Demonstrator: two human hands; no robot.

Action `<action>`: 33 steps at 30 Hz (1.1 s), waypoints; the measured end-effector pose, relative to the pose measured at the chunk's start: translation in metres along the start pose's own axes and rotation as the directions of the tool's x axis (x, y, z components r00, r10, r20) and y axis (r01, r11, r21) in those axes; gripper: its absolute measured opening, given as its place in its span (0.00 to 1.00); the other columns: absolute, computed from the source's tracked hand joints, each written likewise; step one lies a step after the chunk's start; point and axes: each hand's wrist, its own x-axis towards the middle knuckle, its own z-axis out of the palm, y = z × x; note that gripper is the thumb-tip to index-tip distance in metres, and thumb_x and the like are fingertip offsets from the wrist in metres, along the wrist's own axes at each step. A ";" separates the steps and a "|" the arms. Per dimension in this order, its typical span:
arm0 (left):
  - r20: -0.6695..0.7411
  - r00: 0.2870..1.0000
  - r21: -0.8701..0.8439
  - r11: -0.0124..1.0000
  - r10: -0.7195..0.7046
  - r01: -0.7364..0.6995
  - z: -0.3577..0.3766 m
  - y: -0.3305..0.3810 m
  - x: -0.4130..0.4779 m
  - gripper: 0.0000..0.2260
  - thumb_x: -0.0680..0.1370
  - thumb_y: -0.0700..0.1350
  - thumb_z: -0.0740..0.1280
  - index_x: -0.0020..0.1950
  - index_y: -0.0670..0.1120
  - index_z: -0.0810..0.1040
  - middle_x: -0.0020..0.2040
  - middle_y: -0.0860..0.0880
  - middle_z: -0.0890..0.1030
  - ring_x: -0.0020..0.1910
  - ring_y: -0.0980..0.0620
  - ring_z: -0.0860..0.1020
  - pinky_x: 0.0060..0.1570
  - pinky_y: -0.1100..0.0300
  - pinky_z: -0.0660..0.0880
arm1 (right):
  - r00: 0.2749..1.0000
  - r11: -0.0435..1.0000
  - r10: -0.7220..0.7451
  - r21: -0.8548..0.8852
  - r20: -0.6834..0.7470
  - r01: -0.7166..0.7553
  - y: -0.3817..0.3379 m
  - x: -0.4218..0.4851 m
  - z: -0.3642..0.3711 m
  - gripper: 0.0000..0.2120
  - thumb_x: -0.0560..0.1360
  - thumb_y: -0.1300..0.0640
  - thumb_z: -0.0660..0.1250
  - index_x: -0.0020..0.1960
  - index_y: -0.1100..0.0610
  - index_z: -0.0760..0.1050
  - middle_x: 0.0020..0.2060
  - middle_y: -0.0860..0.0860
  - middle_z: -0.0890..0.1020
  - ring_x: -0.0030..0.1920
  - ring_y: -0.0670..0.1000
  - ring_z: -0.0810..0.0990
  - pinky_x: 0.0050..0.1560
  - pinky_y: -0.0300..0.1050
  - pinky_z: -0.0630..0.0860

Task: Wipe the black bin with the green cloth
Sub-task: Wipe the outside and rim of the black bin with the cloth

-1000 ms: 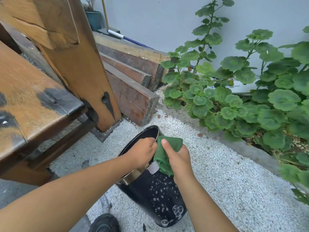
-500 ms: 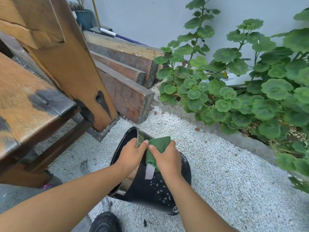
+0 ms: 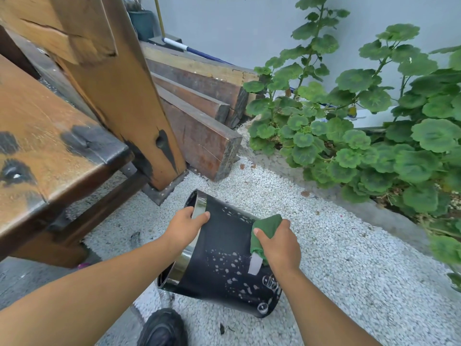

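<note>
Your left hand (image 3: pixel 185 228) reaches in from the lower left, fingers curled over the rim of the black bin (image 3: pixel 224 255), which lies tilted on white gravel (image 3: pixel 336 258) at lower centre. Your right hand (image 3: pixel 280 243), coming from the lower right, clutches the bunched green cloth (image 3: pixel 265 227) against the bin's right side.
</note>
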 end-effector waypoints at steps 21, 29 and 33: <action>0.302 0.939 -0.246 0.939 -0.163 0.241 -0.006 0.025 -0.025 0.07 0.81 0.50 0.65 0.59 0.55 0.77 0.48 0.68 0.83 0.58 0.66 0.76 0.60 0.64 0.68 | 0.993 0.866 -0.118 0.491 0.017 0.095 -0.032 -0.010 -0.043 0.18 0.71 0.44 0.75 0.53 0.49 0.70 0.44 0.46 0.80 0.39 0.45 0.80 0.29 0.39 0.75; 0.084 0.995 -0.308 0.949 -0.049 0.072 0.022 0.046 -0.030 0.22 0.84 0.58 0.54 0.64 0.43 0.75 0.58 0.50 0.80 0.45 0.61 0.78 0.40 0.66 0.71 | 0.978 0.789 -0.194 0.604 0.078 0.108 -0.069 -0.043 -0.024 0.16 0.68 0.42 0.75 0.47 0.45 0.71 0.41 0.44 0.81 0.37 0.40 0.81 0.34 0.39 0.78; 0.130 0.991 -0.412 0.908 -0.029 0.081 0.028 0.042 -0.033 0.25 0.84 0.57 0.53 0.58 0.41 0.82 0.52 0.40 0.86 0.48 0.45 0.86 0.42 0.56 0.82 | 0.971 0.848 -0.237 0.496 0.042 0.186 -0.076 -0.052 -0.017 0.18 0.68 0.39 0.73 0.46 0.45 0.66 0.40 0.43 0.79 0.39 0.42 0.80 0.37 0.45 0.80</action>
